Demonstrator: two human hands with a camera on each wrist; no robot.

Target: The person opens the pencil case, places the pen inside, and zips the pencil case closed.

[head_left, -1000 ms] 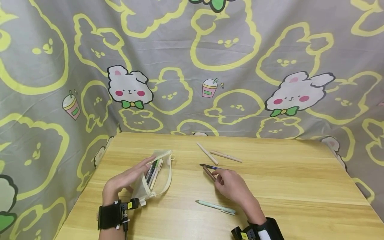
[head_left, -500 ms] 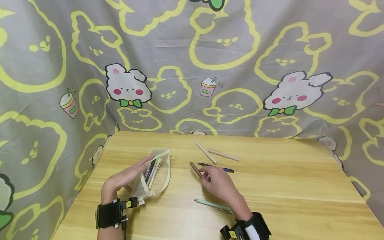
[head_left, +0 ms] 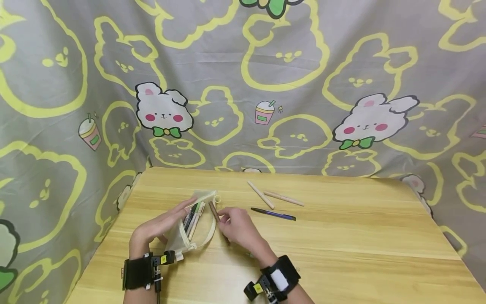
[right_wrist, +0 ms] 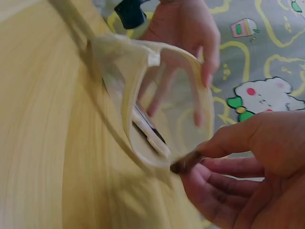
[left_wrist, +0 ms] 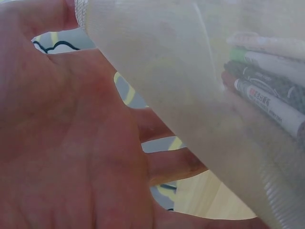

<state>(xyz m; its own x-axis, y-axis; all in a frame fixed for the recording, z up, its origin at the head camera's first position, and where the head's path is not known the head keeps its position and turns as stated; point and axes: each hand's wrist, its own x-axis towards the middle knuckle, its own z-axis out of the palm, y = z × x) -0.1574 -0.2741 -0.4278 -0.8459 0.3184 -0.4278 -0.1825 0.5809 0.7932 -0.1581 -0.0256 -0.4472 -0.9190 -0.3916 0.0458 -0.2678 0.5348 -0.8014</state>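
Note:
A clear mesh pencil pouch lies on the wooden table with its mouth open. My left hand holds its upper wall up, fingers against the mesh. Several pens lie inside the pouch. My right hand pinches a brown pen, and the pen's tip sits at the rim of the pouch mouth. In the right wrist view, the fingers of my left hand show through and over the pouch wall.
A dark blue pen and two beige pens lie on the table beyond my right hand. A grey cloth with yellow bunny outlines hangs behind and around the table. My right forearm covers a spot near the front edge.
My right hand lifted the brown pen from beside the blue pen and carried it left to the pouch mouth. My forearm now covers the light green pen. The left hand stayed on the pouch.

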